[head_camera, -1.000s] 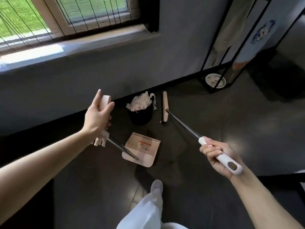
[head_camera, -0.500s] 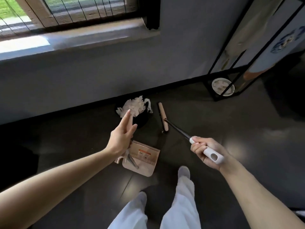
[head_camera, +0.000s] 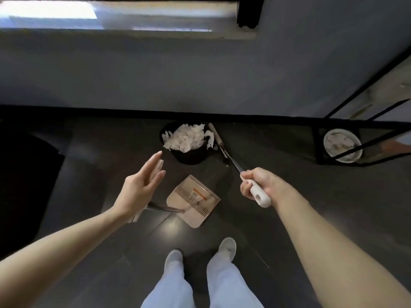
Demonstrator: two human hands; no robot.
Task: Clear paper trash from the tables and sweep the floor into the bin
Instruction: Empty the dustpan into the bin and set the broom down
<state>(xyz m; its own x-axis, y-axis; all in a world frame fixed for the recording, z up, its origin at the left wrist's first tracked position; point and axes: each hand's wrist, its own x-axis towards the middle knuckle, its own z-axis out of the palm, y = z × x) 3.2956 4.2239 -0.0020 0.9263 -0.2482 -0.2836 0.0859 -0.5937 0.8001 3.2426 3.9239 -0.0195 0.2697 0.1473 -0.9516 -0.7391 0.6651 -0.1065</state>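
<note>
A black bin stands by the wall, heaped with white paper scraps. The beige dustpan lies flat on the dark floor in front of it, its long handle running left under my left hand. That hand hovers with straight fingers spread and grips nothing. My right hand grips the white end of the broom handle. The broom's head rests on the floor against the bin's right side.
A black metal frame stand with a round white dish in it sits at right against the wall. A dark bulky shape fills the left. My feet are just behind the dustpan.
My left hand has opened and come off the dustpan handle, which has dropped low. The broom head has shifted closer to the bin. The view has tilted down toward the floor.
</note>
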